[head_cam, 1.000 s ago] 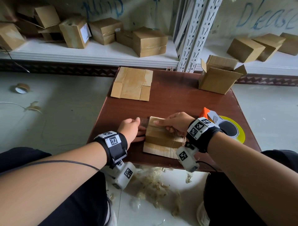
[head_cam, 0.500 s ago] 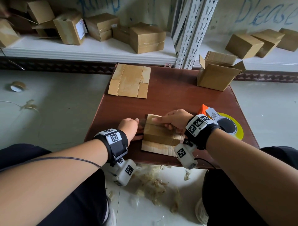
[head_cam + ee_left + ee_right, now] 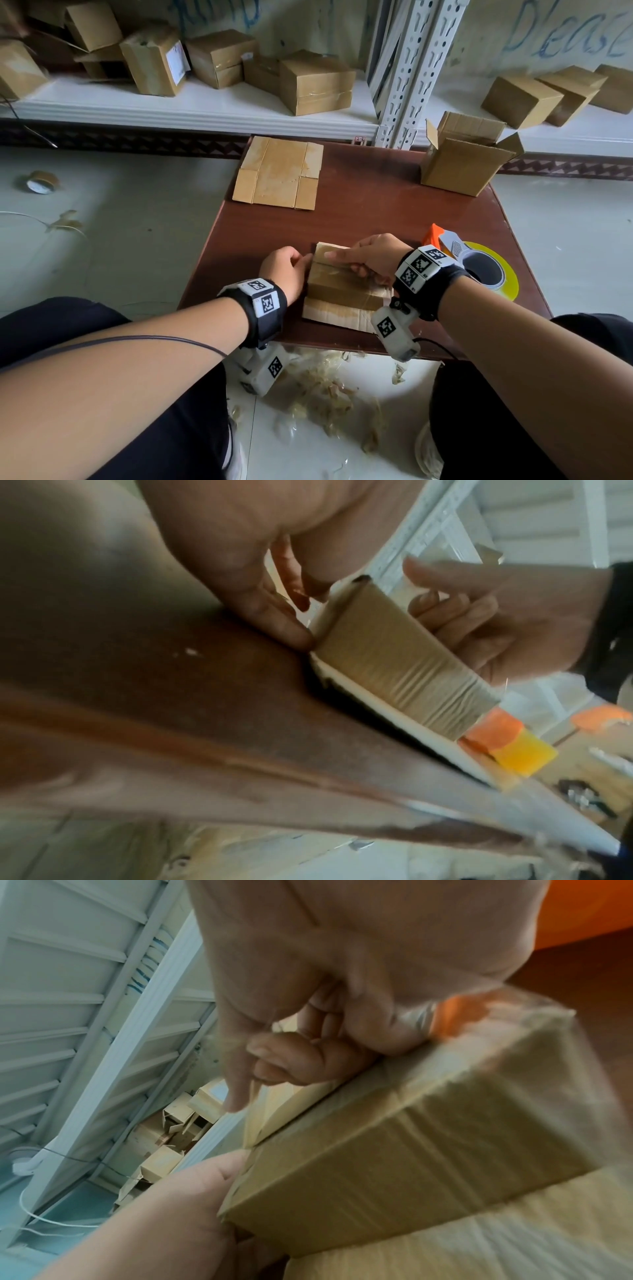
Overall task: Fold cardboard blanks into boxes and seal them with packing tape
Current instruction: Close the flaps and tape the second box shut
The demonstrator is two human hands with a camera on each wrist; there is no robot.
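Small box (image 3: pixel 342 284) at near edge of worktop (image 3: pixel 394 212), lying on a loose cardboard blank (image 3: pixel 329 313). Taped along top; sealing step in hand, judged. Left hand (image 3: pixel 286 272) pressed against box's left end, fingers hidden from head view, thumb tip at lower corner in wrist view. Right hand (image 3: pixel 368 257) on top: forefinger straight along seam, other fingers curled at far edge. Tape dispenser (image 3: pixel 479 267) just beside right wrist. Next move probably: rub tape ends down firmly.
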